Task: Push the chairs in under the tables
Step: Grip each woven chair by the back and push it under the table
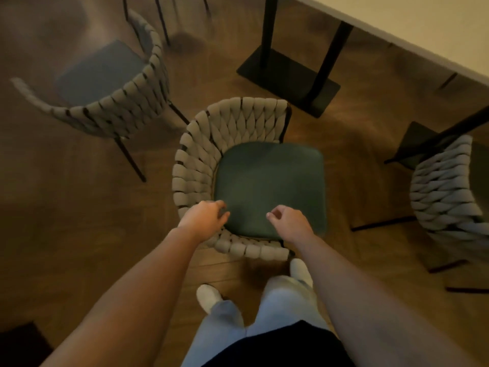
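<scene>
Chairs, three: grey woven backs, dark green seats. Left grip (205, 219) clasps the nearest chair (267, 186) back; right grip (287, 222) loosely curled, empty, just beside.

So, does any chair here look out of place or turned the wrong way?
Yes. The middle chair stands clear of the table, turned sideways to it. The left chair also sits out on open floor. The left hand rests on the middle chair's woven back; the right hand hovers over the seat.

Both arms outstretched downward, left hand (205, 221) curled in a grip, right hand (288, 221) loosely curled, empty.
</scene>
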Tool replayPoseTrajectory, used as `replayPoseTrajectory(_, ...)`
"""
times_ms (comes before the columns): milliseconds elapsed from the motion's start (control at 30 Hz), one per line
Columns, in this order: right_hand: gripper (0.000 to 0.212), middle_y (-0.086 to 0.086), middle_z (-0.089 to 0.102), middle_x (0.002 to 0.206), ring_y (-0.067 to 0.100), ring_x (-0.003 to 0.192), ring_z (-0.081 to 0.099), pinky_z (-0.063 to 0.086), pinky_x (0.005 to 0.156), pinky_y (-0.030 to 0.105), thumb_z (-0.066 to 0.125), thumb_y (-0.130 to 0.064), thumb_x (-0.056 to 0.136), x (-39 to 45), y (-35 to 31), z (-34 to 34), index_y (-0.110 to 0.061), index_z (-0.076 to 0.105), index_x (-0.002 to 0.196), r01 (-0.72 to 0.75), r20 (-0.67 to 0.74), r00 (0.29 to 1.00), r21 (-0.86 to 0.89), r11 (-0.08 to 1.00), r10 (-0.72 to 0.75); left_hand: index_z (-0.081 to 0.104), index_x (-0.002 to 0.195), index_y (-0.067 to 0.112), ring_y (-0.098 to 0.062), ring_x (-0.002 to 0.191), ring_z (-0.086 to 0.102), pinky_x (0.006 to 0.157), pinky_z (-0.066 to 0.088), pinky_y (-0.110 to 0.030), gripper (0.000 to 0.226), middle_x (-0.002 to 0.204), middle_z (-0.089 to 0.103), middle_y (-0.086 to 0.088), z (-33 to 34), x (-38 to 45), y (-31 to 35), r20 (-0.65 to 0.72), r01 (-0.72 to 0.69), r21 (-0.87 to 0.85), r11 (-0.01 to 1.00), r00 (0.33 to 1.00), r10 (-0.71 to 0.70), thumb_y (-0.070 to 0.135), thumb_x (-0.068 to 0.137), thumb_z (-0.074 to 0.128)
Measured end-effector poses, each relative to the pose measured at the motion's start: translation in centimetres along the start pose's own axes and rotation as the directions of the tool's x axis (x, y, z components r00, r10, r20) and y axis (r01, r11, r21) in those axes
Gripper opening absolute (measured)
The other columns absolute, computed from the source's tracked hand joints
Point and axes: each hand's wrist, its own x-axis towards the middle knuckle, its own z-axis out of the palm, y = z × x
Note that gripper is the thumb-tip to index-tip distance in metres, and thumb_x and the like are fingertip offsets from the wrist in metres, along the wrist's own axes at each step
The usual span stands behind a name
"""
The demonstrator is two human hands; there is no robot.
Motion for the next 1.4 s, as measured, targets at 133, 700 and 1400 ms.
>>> replayPoseTrajectory(133, 0.034, -0.001, 0.071, 0.109, 0.021, 0.100, 0.065, 0.055, 0.088, 0.041, 0.052, -0.051, 0.099, -1.1, -3.4, 3.2, -0.025, 0.067, 0.116, -0.036, -0.032, 0.999, 0.076, 0.996, 0.038, 0.056, 0.137, 0.024, -0.014, 0.095, 0.069, 0.087, 0.061, -0.038, 0.037, 0.110, 0.071, 0.001, -2.6, 0.7, -3.5, 0.064, -0.022, 0.030, 0.999, 0.998, 0.020, 0.043, 0.106, 0.047)
replayPoseTrajectory(700, 0.034, -0.002, 0.070, 0.105, 0.019, 0.097, 0.065, 0.055, 0.087, 0.040, 0.050, -0.051, 0.100, 5.4, -10.7, 5.3, -0.024, 0.064, 0.115, -0.247, -0.008, 0.967, 0.214, 0.945, 0.255, 0.060, 0.122, 0.025, -0.005, 0.082, 0.063, 0.079, 0.055, -0.028, 0.029, 0.092, 0.064, 0.009, -11.7, 12.5, -10.1, 0.238, -0.277, 0.202, 0.939, 0.944, 0.227, 0.044, 0.107, 0.045)
replayPoseTrajectory(1400, 0.026, 0.000, 0.064, 0.088, 0.025, 0.087, 0.062, 0.050, 0.073, 0.035, 0.048, -0.042, 0.104, 5.9, -23.7, 17.6, -0.021, 0.063, 0.100, -0.505, 0.056, 0.351, 0.852, 0.139, 0.935, 0.058, 0.128, 0.012, -0.027, 0.114, 0.055, 0.094, 0.049, -0.036, 0.026, 0.128, 0.057, -0.011, -20.3, 30.1, -15.1, 0.292, -0.398, 0.211, 0.893, 0.897, 0.332, 0.020, 0.103, 0.054)
